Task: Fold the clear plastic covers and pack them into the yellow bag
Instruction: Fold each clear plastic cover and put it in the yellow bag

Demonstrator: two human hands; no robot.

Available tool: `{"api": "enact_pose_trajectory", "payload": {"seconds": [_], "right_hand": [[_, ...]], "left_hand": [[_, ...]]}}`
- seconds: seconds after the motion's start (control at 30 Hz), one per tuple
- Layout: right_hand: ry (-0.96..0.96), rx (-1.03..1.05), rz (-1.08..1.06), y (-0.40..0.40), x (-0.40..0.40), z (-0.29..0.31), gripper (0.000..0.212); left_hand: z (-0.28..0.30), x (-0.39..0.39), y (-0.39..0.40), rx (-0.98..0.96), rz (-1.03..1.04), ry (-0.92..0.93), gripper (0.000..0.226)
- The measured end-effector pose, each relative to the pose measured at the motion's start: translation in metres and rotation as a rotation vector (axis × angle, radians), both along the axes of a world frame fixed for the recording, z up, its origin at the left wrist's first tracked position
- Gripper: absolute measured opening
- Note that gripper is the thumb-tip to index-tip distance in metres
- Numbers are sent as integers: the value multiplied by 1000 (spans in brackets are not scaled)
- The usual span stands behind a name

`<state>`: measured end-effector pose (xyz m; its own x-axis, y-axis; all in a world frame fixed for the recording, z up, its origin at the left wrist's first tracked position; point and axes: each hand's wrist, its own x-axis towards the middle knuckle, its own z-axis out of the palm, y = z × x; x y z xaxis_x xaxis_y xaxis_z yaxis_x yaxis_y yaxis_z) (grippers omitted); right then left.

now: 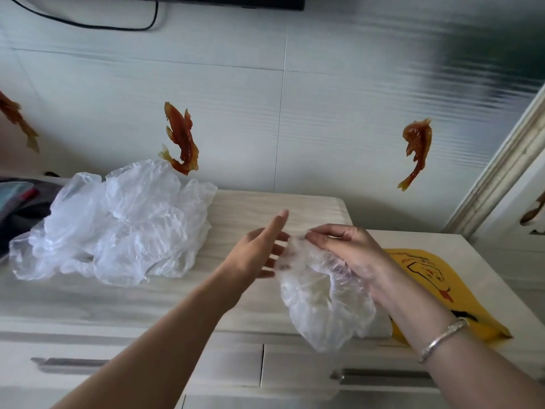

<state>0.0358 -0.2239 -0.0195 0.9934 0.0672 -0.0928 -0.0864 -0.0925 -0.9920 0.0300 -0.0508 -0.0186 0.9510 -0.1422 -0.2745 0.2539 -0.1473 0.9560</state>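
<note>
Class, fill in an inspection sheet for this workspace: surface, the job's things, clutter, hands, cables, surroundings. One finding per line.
Surface: pale wood-grain cabinet top, drawers below.
Job's things: one clear plastic cover held up in front; a pile of covers lies at the left; the yellow bag lies flat at the right, partly behind the right arm.
Clutter: dark cloth item at the far left edge.
Hands: left hand has straight fingers touching the cover; right hand pinches its rim.
Cables: black cable hanging on the wall.
Surroundings: white tiled wall with orange fish decorations.

Crinkled clear plastic cover (321, 302), wood-grain cabinet top (259, 208)
</note>
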Motion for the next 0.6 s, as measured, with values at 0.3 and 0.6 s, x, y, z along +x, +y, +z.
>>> {"api": "enact_pose_trajectory", "payload": {"seconds": [0.3, 0.6], "right_hand": [[336, -153, 50, -3, -2, -4, 79], [52, -198, -249, 3, 9, -32, 14]], "left_hand": [[-2, 2, -1, -8, 340, -212, 17], [-33, 13, 12, 478, 433, -379, 19]]}}
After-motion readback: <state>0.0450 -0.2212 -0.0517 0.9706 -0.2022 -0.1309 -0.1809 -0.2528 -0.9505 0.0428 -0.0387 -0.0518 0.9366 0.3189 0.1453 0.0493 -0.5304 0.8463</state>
